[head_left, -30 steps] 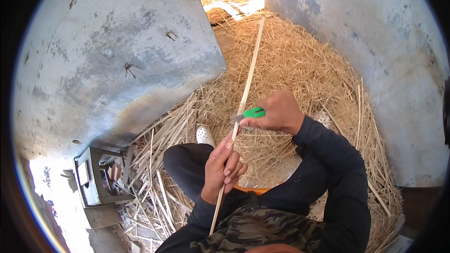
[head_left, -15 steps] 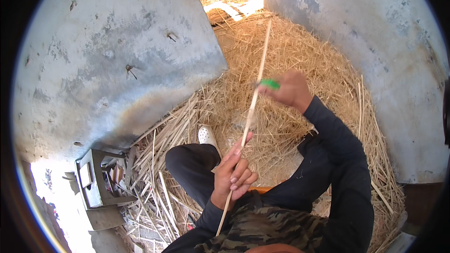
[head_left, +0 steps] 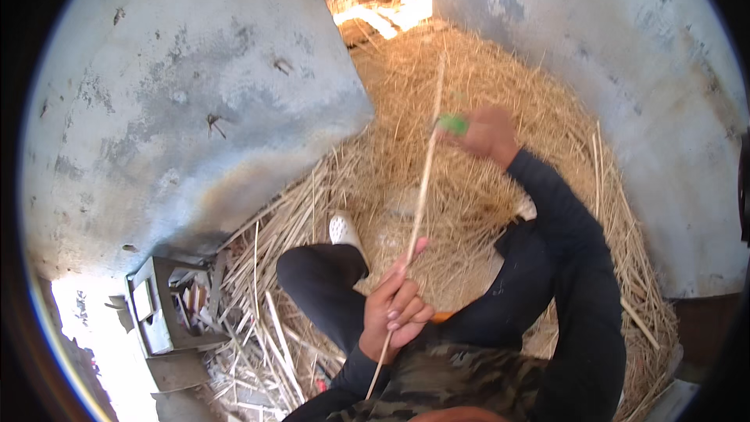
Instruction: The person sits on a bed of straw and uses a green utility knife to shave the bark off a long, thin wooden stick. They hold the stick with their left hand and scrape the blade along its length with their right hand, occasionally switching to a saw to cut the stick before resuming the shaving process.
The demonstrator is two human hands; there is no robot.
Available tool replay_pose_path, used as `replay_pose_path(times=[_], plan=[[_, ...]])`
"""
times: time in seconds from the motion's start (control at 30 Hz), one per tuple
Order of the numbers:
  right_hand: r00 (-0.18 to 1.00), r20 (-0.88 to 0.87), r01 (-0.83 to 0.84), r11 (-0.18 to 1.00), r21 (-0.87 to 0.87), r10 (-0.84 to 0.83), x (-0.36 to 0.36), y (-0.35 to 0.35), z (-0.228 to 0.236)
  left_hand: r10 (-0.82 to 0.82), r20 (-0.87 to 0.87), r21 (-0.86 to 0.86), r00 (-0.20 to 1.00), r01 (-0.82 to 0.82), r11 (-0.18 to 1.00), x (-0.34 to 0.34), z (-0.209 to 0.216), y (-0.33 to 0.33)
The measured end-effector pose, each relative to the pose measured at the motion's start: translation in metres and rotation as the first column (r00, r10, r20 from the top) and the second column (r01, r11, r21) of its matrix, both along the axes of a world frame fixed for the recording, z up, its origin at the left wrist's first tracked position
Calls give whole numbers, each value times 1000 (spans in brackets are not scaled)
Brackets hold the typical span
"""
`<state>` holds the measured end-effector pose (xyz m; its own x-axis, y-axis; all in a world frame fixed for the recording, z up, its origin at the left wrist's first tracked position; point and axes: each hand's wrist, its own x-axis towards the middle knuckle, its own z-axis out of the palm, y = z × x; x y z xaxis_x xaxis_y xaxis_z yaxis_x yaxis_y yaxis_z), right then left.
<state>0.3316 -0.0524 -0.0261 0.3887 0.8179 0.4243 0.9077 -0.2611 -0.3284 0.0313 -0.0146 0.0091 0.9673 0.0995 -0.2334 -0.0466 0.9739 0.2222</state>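
Note:
A long, thin pale strip, like split cane or bamboo, runs up and away from my lap. My left hand is wrapped round its lower part, with the index finger stretched along it. Farther up the strip, my right hand is closed on a small tool with a green handle. The tool's tip touches or nearly touches the strip. Motion blurs this hand, and the tool's working end is too small to make out.
Shavings and straw cover the floor ahead and to the right. Split strips are heaped at the left beside a worn wooden cabinet. Grey walls stand on both sides. A white clog is on my left foot.
My right hand and the green-handled tool have moved slightly up along the strip. The strip has tilted a little, and my left hand still holds it near the bottom.

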Motion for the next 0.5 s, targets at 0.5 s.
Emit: replay_pose_path(times=[0.5], plan=[[990, -64, -130, 988, -83, 125, -62, 3, 20, 109, 5, -14, 994, -109, 994, -7, 3, 18]])
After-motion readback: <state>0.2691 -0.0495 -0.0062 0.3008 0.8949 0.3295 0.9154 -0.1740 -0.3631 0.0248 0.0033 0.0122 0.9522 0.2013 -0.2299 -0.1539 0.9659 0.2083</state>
